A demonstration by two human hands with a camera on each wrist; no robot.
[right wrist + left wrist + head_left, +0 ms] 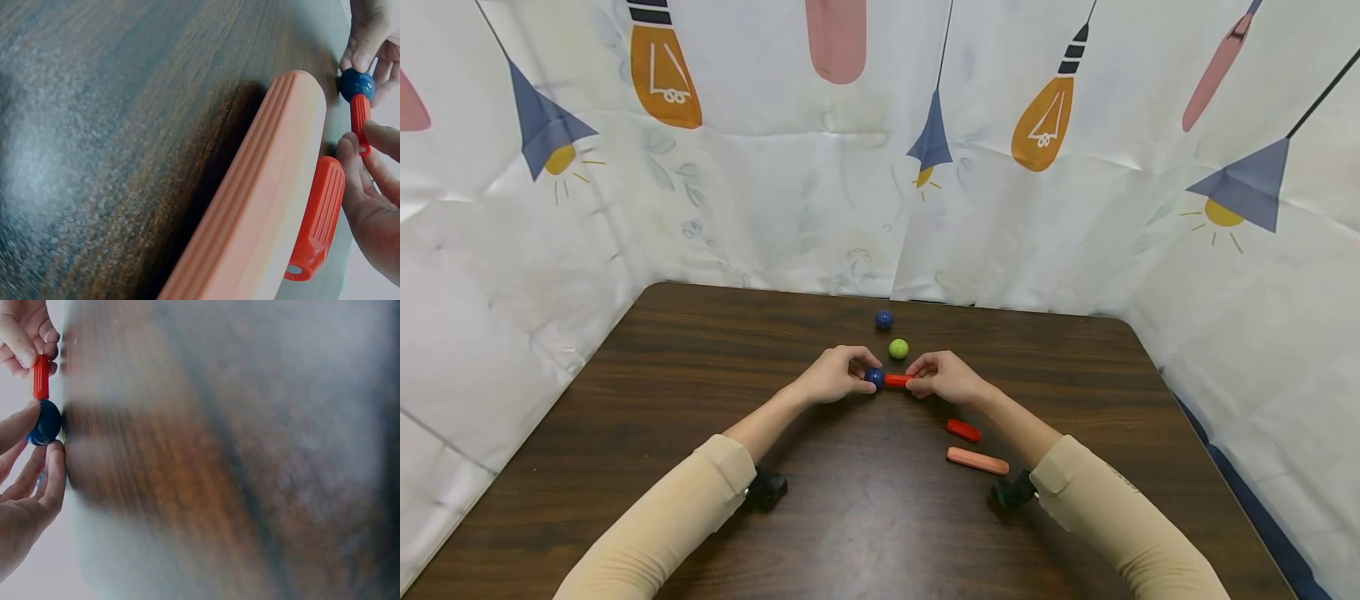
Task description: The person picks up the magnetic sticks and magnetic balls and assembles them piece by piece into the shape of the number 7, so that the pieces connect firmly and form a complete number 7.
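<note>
Sleeved forearms lay nearest; left hand pinched a blue ball, right hand pinched a short red rod, end against ball, just above the surface. Risk, judged: off-axis push could pop the ball loose toward the green ball

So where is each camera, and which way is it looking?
Head: worn up high, looking forward and down over the table; shows both sleeved arms, the left hand and the right hand.
Left wrist: low by the tabletop, looking along it; shows left fingers pinching the blue ball.
Right wrist: low by the table, looking past the peach stick and a loose red stick; shows the right hand's fingers.
Shared: all three show the blue ball meeting the held red stick.
</note>
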